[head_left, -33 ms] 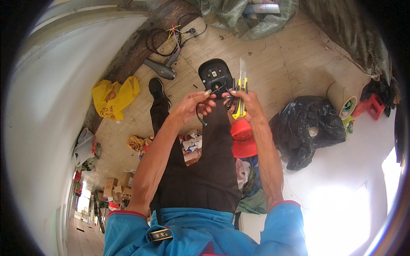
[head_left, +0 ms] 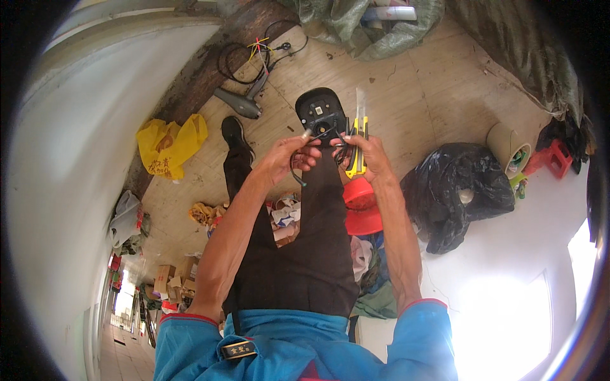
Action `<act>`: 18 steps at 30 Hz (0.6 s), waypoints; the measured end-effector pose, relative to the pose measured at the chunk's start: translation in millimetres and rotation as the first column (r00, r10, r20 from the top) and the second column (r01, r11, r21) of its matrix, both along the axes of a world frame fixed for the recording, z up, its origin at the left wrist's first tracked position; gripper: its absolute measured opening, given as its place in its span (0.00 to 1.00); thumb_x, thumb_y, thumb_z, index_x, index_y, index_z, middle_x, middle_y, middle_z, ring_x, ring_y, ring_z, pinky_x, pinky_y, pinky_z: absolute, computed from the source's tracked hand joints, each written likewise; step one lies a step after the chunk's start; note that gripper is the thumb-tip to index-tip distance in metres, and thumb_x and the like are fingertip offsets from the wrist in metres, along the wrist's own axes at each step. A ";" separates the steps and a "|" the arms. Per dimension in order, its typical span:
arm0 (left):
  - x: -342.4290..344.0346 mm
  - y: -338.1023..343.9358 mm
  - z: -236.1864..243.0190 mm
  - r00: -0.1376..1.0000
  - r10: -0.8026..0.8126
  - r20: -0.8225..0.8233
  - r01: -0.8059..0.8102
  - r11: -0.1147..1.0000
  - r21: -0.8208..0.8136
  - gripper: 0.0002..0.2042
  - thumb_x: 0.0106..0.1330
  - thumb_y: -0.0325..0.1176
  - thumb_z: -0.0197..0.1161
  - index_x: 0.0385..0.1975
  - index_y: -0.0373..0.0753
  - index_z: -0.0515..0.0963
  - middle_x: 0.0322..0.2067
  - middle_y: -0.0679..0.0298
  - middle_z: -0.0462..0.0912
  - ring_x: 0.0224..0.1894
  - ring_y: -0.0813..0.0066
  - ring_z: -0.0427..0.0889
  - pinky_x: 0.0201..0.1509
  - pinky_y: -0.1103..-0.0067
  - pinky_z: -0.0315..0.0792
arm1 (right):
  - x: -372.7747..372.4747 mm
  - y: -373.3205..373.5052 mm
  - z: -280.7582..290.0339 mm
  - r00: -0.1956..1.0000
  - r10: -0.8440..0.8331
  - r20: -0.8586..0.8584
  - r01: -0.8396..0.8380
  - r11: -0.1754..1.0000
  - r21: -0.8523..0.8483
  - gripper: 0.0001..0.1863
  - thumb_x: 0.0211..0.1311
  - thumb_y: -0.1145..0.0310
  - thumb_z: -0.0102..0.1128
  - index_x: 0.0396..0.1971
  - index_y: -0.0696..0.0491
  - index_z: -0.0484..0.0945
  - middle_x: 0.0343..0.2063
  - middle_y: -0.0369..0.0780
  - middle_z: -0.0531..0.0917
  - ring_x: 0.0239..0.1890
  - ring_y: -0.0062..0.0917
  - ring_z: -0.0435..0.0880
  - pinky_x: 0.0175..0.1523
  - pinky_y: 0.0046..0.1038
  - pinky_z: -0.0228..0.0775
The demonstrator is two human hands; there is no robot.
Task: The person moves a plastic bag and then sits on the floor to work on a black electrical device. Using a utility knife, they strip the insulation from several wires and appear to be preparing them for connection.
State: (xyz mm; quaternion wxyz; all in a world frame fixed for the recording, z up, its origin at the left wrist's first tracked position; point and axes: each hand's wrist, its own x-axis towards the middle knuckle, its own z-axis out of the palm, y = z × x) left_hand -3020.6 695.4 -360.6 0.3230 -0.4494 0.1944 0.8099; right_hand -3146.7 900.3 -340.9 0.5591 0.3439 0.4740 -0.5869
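Pinching cord (head_left: 341, 151) in left hand (head_left: 293, 156) with fingers half curled. Gripping cutter (head_left: 363, 126), blade pointing away, and looped cord in right hand (head_left: 370, 156). Holding cord near black housing (head_left: 319, 105). Can see white tube (head_left: 395, 13) in green sack (head_left: 375, 39), something green in beige tub (head_left: 501, 143); cannot tell contents of black bag (head_left: 441, 184).

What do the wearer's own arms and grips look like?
Left sleeve and right sleeve: short, blue, thin red edging. Left forearm and right forearm: bare. Left grip and right grip: five-fingered hands, no gloves or watches visible.
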 end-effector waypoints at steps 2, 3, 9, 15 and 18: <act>2.3 -0.7 -1.5 0.996 0.073 0.049 -0.071 0.997 -0.031 0.17 0.73 0.41 0.55 0.51 0.33 0.74 0.41 0.58 0.84 0.34 0.73 0.84 0.35 0.79 0.81 | -0.7 -0.7 3.4 1.000 0.009 0.003 -0.009 1.000 -0.008 0.14 0.60 0.71 0.60 0.42 0.63 0.74 0.36 0.52 0.85 0.28 0.33 0.87 0.22 0.24 0.78; 3.6 -1.3 -2.7 0.991 0.107 0.080 -0.104 0.993 -0.049 0.19 0.73 0.41 0.55 0.55 0.32 0.73 0.45 0.56 0.83 0.36 0.71 0.84 0.36 0.78 0.81 | -0.9 -1.1 4.6 1.000 0.006 0.003 -0.005 1.000 -0.017 0.13 0.60 0.71 0.60 0.42 0.63 0.75 0.36 0.52 0.85 0.27 0.33 0.87 0.22 0.24 0.78; 6.2 -1.5 -8.3 0.982 0.151 -0.113 -0.162 0.983 -0.089 0.22 0.69 0.36 0.60 0.60 0.34 0.68 0.51 0.54 0.78 0.50 0.68 0.80 0.53 0.72 0.78 | -2.3 0.3 7.7 1.000 0.029 -0.006 -0.029 0.998 -0.048 0.13 0.60 0.71 0.59 0.41 0.63 0.75 0.34 0.52 0.85 0.26 0.32 0.87 0.22 0.23 0.78; -12.1 6.4 -16.0 0.980 -0.049 -0.190 0.006 0.976 -0.218 0.21 0.65 0.35 0.65 0.55 0.35 0.73 0.46 0.62 0.81 0.51 0.73 0.80 0.54 0.74 0.75 | -6.0 4.9 11.8 0.997 0.022 0.070 -0.014 0.994 -0.107 0.13 0.60 0.71 0.59 0.41 0.64 0.75 0.34 0.53 0.85 0.26 0.33 0.87 0.23 0.24 0.79; -14.2 10.1 -13.2 0.983 0.141 -0.114 -0.145 0.989 -0.022 0.18 0.65 0.35 0.65 0.53 0.34 0.75 0.46 0.63 0.82 0.49 0.73 0.81 0.53 0.73 0.76 | -5.3 5.6 12.3 0.996 0.026 0.089 -0.012 0.989 -0.145 0.14 0.60 0.70 0.60 0.41 0.64 0.76 0.35 0.52 0.85 0.27 0.33 0.87 0.23 0.24 0.80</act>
